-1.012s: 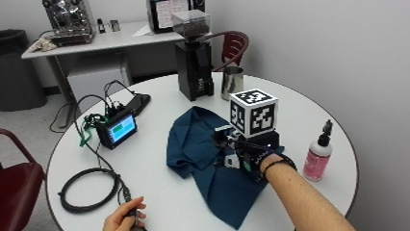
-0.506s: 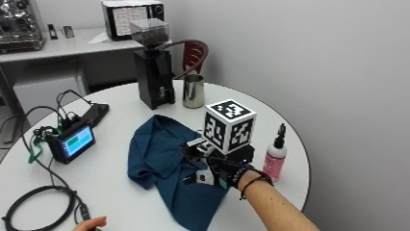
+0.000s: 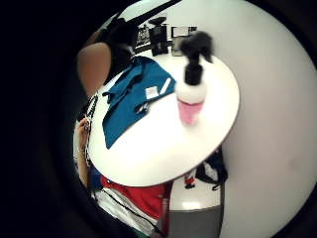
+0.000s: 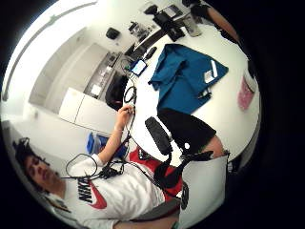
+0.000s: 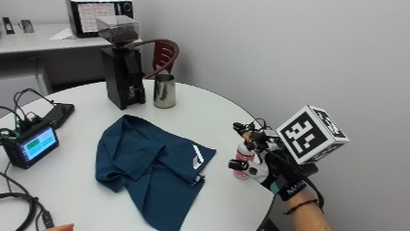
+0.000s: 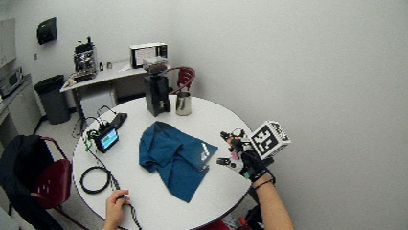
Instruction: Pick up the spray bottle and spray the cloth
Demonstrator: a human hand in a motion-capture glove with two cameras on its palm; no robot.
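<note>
The spray bottle [image 5: 241, 157], clear with pink liquid and a black trigger head, stands upright near the right edge of the round white table [image 5: 211, 110]. In the little finger side palm view the bottle [image 3: 190, 89] stands free, a short way in front of the palm. My gloved right hand [image 5: 268, 166] is right beside the bottle, with fingers spread at its body and not curled round it. The blue cloth [image 5: 150, 163] lies crumpled mid-table, left of the bottle, with a white label facing up. The cloth [image 4: 186, 76] also shows in the thumb side palm view.
A black coffee grinder [image 5: 121, 72] and a metal cup [image 5: 164, 90] stand at the back of the table. A small screen device [image 5: 29, 144] with cables sits at the left. The person's bare left hand [image 6: 117, 197] holds a cable at the front edge. The table edge is close behind the bottle.
My hand has moved right, from over the cloth's right edge to the spray bottle. The outside camera has also shifted. The cloth and bottle stay in place.
</note>
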